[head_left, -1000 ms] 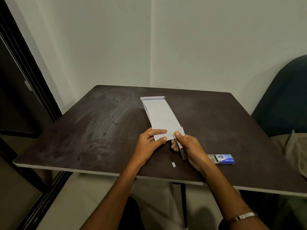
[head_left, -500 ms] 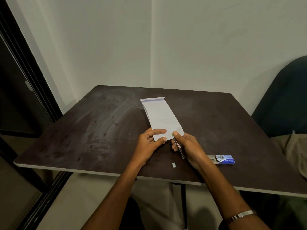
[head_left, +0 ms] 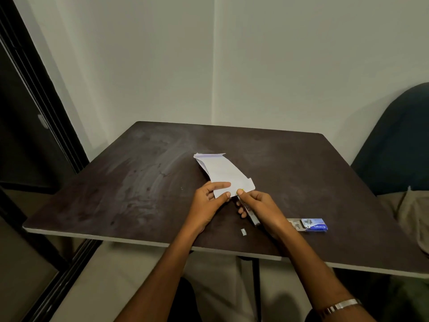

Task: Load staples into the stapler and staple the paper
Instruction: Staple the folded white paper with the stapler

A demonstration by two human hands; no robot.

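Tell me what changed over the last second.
Little changed. The right hand nudged the stapler slightly toward the near edge of the paper. The left hand keeps its grip on that edge. The staple box and the small scrap stayed put.

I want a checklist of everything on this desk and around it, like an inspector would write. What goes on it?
Surface: dark table, smudged.
Job's things: folded white paper; stapler at its near edge; blue staple box, tray slid out.
Clutter: small pale scrap near the front edge.
Grippers: left hand pinches the paper; right hand grips the stapler.
Cables: nothing seen.
Surroundings: white walls, dark door frame, dark chair.
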